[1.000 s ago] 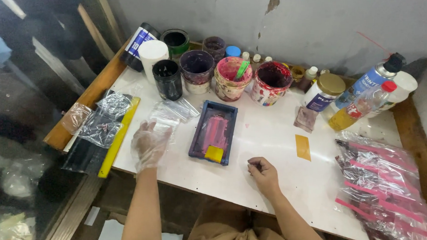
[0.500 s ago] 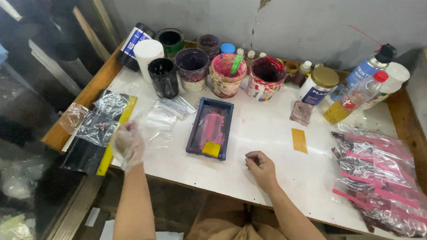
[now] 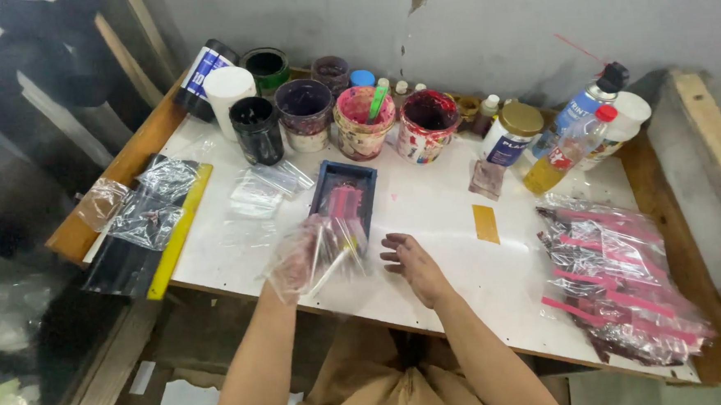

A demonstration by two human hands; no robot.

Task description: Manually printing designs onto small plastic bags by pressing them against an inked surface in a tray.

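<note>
Tray (image 3: 343,201) lies just beyond both hands; gloved left hand (image 3: 310,254), blurred, grip unclear, overlaps its near end; right hand (image 3: 410,261) open, empty

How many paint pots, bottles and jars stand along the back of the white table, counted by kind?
Open paint pots: 6
White tub: 1
Tipped can: 1
Spray bottles: 2
Gold-lid jar: 1
Small vials, partly hidden: at least 4
Total: at least 15
</note>
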